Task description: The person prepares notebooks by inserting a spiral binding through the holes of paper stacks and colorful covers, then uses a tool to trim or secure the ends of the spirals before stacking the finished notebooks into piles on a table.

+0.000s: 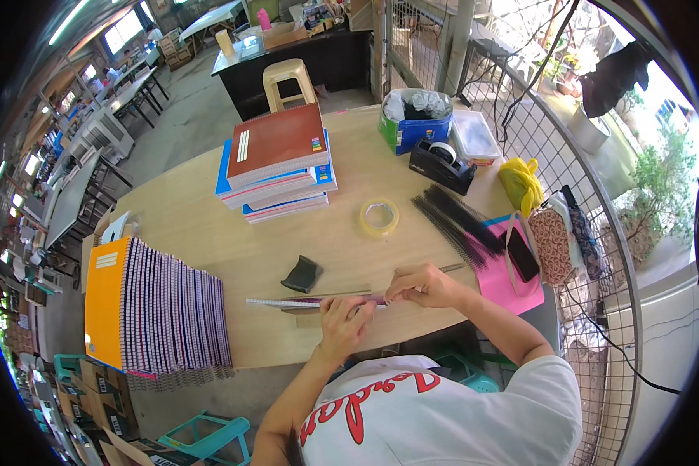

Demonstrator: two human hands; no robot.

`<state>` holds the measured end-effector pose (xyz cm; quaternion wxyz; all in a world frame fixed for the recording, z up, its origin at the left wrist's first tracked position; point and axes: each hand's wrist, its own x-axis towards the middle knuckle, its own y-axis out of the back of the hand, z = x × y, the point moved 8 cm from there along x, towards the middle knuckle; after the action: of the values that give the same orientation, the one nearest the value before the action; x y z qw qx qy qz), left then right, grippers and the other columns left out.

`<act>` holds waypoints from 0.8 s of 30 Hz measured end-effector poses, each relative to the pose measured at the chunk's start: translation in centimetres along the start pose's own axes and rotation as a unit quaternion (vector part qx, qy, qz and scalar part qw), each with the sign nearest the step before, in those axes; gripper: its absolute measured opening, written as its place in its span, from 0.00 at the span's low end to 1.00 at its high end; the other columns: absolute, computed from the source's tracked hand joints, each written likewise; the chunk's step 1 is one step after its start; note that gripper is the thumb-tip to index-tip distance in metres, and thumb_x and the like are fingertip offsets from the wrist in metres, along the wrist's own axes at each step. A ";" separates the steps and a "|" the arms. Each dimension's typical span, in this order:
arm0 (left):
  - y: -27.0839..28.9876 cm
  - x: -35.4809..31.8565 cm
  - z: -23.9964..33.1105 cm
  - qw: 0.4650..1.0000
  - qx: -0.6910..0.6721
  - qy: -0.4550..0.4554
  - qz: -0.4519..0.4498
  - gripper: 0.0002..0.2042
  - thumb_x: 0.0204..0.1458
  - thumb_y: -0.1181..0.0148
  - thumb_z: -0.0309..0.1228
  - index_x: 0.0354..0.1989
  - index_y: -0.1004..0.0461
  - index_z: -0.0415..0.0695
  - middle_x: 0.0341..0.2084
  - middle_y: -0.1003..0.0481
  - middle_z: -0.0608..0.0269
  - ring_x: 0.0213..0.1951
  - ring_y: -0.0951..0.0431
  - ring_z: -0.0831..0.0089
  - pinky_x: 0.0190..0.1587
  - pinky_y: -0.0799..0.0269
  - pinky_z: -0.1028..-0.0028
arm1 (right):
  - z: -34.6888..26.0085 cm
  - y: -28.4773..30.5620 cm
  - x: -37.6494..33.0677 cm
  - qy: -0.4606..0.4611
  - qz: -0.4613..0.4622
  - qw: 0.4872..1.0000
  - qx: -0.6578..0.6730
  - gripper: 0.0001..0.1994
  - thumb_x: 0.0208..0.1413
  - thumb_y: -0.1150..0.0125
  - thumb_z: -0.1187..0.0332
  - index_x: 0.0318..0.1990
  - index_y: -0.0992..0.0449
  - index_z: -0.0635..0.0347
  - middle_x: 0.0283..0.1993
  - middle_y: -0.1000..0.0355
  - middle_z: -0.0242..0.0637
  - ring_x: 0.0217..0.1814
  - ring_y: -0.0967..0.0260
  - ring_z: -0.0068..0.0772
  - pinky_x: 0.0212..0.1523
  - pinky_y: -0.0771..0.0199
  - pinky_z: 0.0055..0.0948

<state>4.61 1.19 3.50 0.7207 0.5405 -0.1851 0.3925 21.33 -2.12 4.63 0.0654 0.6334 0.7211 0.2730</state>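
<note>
A thin notebook (276, 303) stands on its edge near the front of the table, its spine side facing up. My left hand (343, 326) is wrapped over its middle, fingers closed on it. At its right end my right hand (426, 287) pinches with thumb and forefinger; what lies between the fingertips is too small to make out. Beyond the right hand, a thin dark rod (452, 267) lies on the table. A black curved piece (301, 274) rests just past the notebook. Farther off lies a roll of clear tape (379, 231).
Spiral-bound notebooks with a yellow cover (105, 303) stand in a long row at left. Brown and blue notebooks (276, 144) are stacked at the back. Black binding coils (450, 225), a tape dispenser (443, 167), a phone (522, 255) and a yellow bag (520, 185) lie right, beside a wire fence (590, 179).
</note>
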 end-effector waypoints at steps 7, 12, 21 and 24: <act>-0.3 1.6 -0.7 0.997 -0.010 0.069 -0.015 0.12 0.43 0.34 0.21 0.37 0.23 0.51 0.33 0.26 0.68 0.35 0.25 0.65 0.43 0.38 0.64 | -0.1 -0.7 -0.4 -0.044 0.011 0.998 -0.031 0.10 0.50 0.34 0.77 0.42 0.21 0.59 0.36 0.22 0.38 0.38 0.22 0.42 0.36 0.24 0.37; -0.5 2.4 -1.2 0.996 -0.020 0.084 -0.021 0.10 0.45 0.34 0.23 0.36 0.23 0.50 0.33 0.26 0.67 0.36 0.26 0.64 0.44 0.39 0.64 | 0.7 -0.6 -0.5 -0.026 0.024 0.984 -0.174 0.10 0.51 0.34 0.73 0.41 0.23 0.57 0.36 0.27 0.39 0.36 0.26 0.48 0.34 0.28 0.40; -0.7 3.0 -1.6 0.993 -0.020 0.107 -0.048 0.09 0.47 0.34 0.24 0.37 0.24 0.50 0.34 0.27 0.67 0.40 0.26 0.62 0.46 0.37 0.62 | 1.4 -0.7 0.1 -0.080 0.004 0.988 -0.135 0.11 0.54 0.35 0.70 0.44 0.23 0.58 0.38 0.26 0.41 0.37 0.26 0.51 0.35 0.28 0.43; 0.2 3.3 -2.2 0.985 -0.055 0.162 0.005 0.10 0.47 0.34 0.23 0.37 0.24 0.49 0.34 0.27 0.66 0.39 0.25 0.61 0.46 0.36 0.61 | 1.5 -0.1 -0.2 -0.068 0.073 0.985 -0.141 0.13 0.54 0.35 0.70 0.47 0.24 0.57 0.40 0.26 0.42 0.38 0.26 0.52 0.36 0.27 0.44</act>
<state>6.16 4.45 5.10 0.7680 0.4282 -0.0902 0.4676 21.95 -1.84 3.23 0.1833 0.6857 0.6212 0.3322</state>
